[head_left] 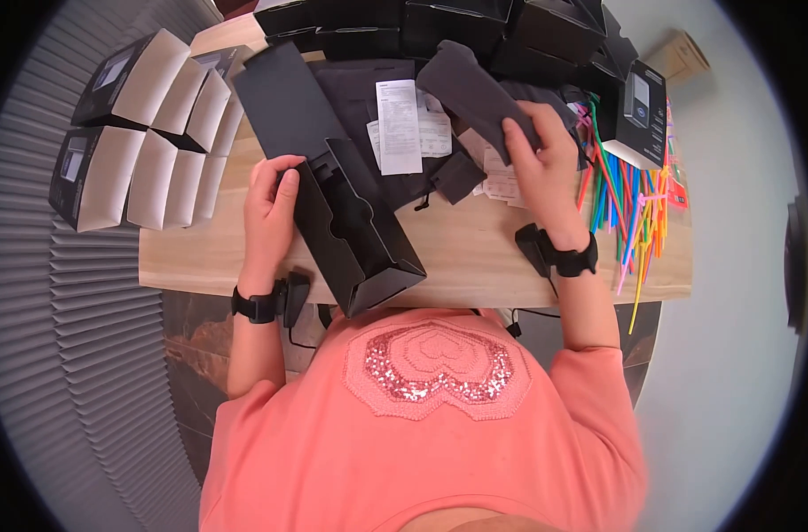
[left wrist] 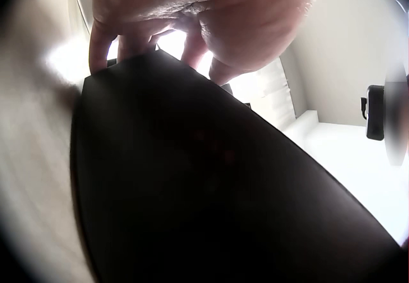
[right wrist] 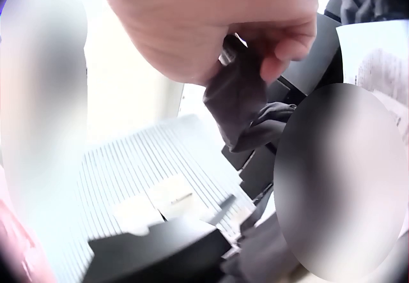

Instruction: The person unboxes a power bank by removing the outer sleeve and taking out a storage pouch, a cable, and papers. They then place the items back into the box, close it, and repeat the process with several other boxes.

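My left hand grips the side wall of a long black cardboard box, fingers at its upper edge. The box stands open and tilted near the table's front edge, its lid flap folded back. A shaped insert with cutouts shows inside. In the left wrist view its dark side fills most of the picture. My right hand pinches a dark grey fabric pouch between thumb and fingers, right of the box and above the table. The right wrist view shows the pouch's folded cloth hanging below the fingers.
Printed paper slips lie on dark cloth pouches mid-table, beside a small black piece. White-ended boxes stack at left, and black boxes line the back. Colourful straws and a printed box are at right.
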`<state>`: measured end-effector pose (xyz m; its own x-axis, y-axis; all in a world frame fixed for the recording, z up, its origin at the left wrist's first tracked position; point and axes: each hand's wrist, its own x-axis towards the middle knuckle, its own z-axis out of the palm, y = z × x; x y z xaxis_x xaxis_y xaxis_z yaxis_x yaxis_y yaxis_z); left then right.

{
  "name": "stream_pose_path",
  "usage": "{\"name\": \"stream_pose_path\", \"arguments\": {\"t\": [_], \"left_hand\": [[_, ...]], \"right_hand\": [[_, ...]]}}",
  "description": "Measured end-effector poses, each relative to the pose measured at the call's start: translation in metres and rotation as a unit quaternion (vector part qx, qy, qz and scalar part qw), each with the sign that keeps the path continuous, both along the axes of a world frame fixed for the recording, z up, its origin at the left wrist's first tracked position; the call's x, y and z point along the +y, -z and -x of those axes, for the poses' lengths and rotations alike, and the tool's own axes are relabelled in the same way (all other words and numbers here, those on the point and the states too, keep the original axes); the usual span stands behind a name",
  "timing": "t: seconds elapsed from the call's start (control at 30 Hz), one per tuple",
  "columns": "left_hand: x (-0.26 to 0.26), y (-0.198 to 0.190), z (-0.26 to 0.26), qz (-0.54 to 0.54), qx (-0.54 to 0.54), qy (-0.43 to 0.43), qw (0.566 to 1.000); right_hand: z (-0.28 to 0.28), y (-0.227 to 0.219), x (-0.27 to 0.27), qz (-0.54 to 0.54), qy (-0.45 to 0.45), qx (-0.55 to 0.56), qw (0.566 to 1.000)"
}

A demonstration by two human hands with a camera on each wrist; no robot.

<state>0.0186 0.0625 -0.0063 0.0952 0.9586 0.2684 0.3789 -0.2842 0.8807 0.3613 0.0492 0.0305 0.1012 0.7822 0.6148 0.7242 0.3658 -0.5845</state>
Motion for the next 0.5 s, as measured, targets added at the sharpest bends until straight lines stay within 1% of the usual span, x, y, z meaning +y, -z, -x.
{"name": "stream_pose_path", "arguments": {"t": [0.03,0.07,0.1,0.13,0.17,0.2,0.23,0.3,0.33,0.37,0.43,0.5], "left_hand": [[0.0,-0.001,-0.001,0.028,-0.032,0.001,0.999],[0.001,-0.001,-0.003,0.056,-0.064,0.002,0.996],[0.002,0.001,-0.004,0.057,-0.064,0.0,0.996],[0.003,0.004,-0.004,0.075,-0.162,0.013,0.984],[0.003,0.005,-0.004,0.092,-0.258,0.025,0.961],[0.001,0.002,-0.004,0.093,-0.257,0.02,0.962],[0.0,-0.006,-0.008,0.094,-0.262,0.024,0.96],[0.0,-0.01,-0.01,0.094,-0.267,0.025,0.959],[0.001,-0.009,-0.01,0.092,-0.234,0.022,0.968],[0.002,-0.008,-0.009,0.09,-0.2,0.018,0.975],[0.003,-0.01,-0.008,0.095,-0.177,0.024,0.979],[0.003,-0.007,-0.006,0.103,-0.153,0.029,0.982]], "right_hand": [[-0.002,-0.001,-0.002,0.033,-0.034,0.09,0.995],[-0.004,-0.012,-0.01,0.138,-0.062,0.185,0.971],[-0.005,-0.015,-0.013,0.139,-0.063,0.186,0.971],[-0.006,-0.017,-0.015,0.162,-0.109,0.293,0.936],[-0.006,-0.018,-0.017,0.183,-0.154,0.397,0.886],[-0.006,-0.019,-0.019,0.175,-0.172,0.424,0.872],[-0.005,-0.024,-0.022,0.177,-0.175,0.425,0.87],[-0.003,-0.036,-0.028,0.196,-0.188,0.491,0.828],[-0.008,-0.036,-0.029,0.209,-0.21,0.459,0.837],[-0.006,-0.039,-0.031,0.211,-0.212,0.46,0.836],[0.001,-0.045,-0.032,0.192,-0.298,0.341,0.871],[0.017,-0.046,-0.027,0.195,-0.333,0.257,0.886]]}}
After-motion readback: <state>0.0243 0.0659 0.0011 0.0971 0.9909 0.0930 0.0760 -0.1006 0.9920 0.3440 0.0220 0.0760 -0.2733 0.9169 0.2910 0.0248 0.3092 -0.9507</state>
